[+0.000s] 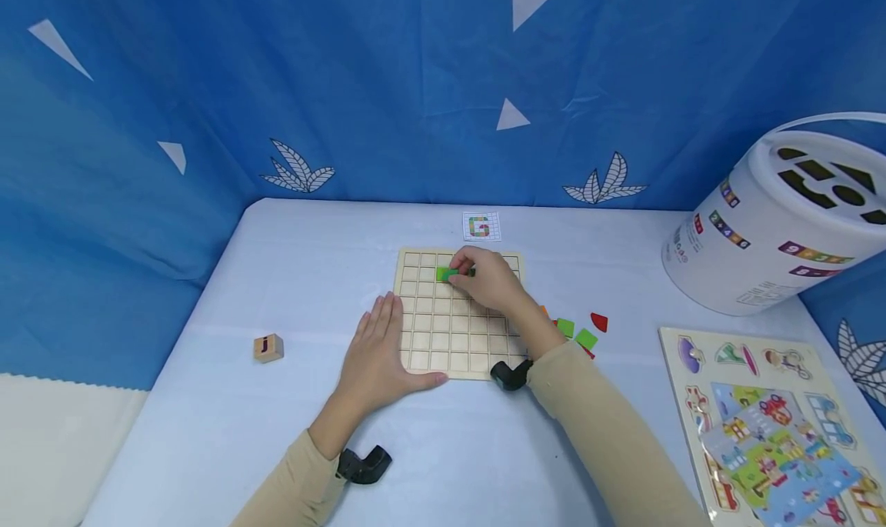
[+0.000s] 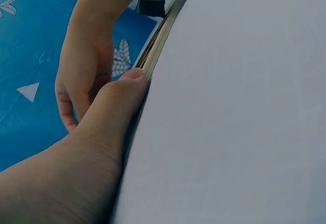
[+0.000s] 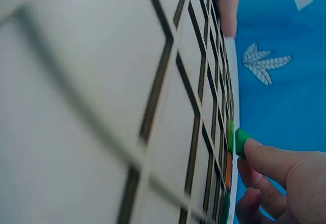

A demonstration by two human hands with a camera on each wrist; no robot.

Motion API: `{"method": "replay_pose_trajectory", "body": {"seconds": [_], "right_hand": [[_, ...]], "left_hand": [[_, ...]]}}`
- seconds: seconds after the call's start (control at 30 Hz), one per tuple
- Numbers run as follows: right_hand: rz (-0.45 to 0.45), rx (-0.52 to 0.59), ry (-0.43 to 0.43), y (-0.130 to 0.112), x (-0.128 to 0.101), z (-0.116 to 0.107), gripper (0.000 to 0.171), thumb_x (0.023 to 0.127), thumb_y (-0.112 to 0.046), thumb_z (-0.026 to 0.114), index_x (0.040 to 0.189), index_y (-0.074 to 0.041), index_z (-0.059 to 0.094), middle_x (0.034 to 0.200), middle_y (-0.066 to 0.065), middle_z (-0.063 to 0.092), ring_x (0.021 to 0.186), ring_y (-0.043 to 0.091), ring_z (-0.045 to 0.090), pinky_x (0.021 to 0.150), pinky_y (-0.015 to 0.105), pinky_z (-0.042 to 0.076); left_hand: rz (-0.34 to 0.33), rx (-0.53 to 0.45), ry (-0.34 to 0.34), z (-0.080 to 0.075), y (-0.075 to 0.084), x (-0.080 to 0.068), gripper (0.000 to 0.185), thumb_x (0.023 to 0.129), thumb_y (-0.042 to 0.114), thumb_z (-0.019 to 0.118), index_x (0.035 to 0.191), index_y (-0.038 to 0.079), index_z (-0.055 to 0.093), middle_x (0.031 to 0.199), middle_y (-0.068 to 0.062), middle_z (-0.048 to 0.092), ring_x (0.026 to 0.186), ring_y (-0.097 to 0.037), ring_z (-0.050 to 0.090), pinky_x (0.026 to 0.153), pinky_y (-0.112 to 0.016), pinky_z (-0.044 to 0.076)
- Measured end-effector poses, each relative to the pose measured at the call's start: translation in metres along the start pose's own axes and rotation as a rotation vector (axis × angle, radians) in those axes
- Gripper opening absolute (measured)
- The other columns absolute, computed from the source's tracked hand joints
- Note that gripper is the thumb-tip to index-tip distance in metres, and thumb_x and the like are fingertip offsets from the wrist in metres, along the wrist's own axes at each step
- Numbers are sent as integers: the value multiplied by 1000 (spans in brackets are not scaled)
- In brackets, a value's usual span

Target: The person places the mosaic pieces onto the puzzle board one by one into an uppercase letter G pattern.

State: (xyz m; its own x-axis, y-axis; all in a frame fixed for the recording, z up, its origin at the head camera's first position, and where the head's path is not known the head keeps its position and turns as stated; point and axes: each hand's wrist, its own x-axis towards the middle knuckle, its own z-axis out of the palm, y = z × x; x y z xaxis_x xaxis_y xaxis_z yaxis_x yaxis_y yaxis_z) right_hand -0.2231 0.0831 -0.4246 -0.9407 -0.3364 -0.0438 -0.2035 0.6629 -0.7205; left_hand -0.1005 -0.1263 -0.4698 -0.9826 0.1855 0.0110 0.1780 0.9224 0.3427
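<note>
A green tile [image 1: 446, 274] sits on the far rows of the wooden grid board [image 1: 443, 335], pinched at the tips of the right hand [image 1: 487, 278], whose fingers [image 3: 267, 159] curl round it. The left hand [image 1: 377, 354] lies flat with straight fingers, pressing the board's near left edge against the surface [image 1: 277, 419]. Just right of the right wrist lie loose green tiles [image 1: 576, 333] and a red piece [image 1: 599, 321]. Beyond the fingertips rests a pattern card [image 1: 481, 226].

The wooden cube [image 1: 268, 348] shows "j"; the card [image 1: 481, 226] shows "G".
</note>
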Motion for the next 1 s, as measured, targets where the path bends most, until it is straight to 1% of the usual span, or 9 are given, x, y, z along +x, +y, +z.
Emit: {"method": "replay_pose_trajectory", "body": {"seconds": [0.2,0.37,0.5,0.63,0.77,0.93,1.0], "right_hand": [[-22,-11,9,-14,13,20,11,93,-22,70,102,-17,65,91,-3,66,81,17,59,75,31,48],[-32,-74,15,-20,20,29,9,94,-23,69,101,-19,65,92,-4,66,80,15,59,74,31,49],[-33,-112,18,-22,21,31,7,95,-23,68,100,-20,66,92,-4,66,80,14,59,73,31,50],[-33,-139,16,-23,22,32,7,94,-22,69,101,-19,67,96,-3,64,86,15,61,78,32,52],[-32,-163,10,-23,21,31,10,94,-22,69,103,-18,69,99,-1,63,92,16,61,83,33,53],[-26,-207,-6,-25,19,30,17,94,-22,69,109,-16,73,104,-1,63,94,16,62,84,33,54],[-27,-225,-14,-26,18,29,17,94,-22,69,110,-16,75,106,-1,64,95,16,63,84,33,55]], "left_hand": [[7,-1,0,0,0,-1,142,62,96,53,159,2,8,167,-14,7,156,-28,4,126,-48,11],[9,-2,0,1,0,0,143,61,96,53,159,2,7,167,-14,6,157,-27,3,126,-47,10],[11,-4,1,1,0,0,142,62,96,53,159,2,7,168,-14,6,157,-26,3,126,-47,11],[13,-4,1,-1,0,-1,142,62,95,54,158,1,8,167,-15,7,156,-27,4,126,-47,11],[13,-6,1,-1,1,-1,141,62,93,56,158,1,9,167,-15,8,156,-28,5,126,-47,12],[16,-2,8,-1,0,-1,142,62,94,56,158,0,9,167,-16,8,156,-28,5,126,-48,12],[16,-3,9,0,-1,-1,142,62,94,55,158,0,9,167,-16,8,156,-28,5,126,-48,12]]}}
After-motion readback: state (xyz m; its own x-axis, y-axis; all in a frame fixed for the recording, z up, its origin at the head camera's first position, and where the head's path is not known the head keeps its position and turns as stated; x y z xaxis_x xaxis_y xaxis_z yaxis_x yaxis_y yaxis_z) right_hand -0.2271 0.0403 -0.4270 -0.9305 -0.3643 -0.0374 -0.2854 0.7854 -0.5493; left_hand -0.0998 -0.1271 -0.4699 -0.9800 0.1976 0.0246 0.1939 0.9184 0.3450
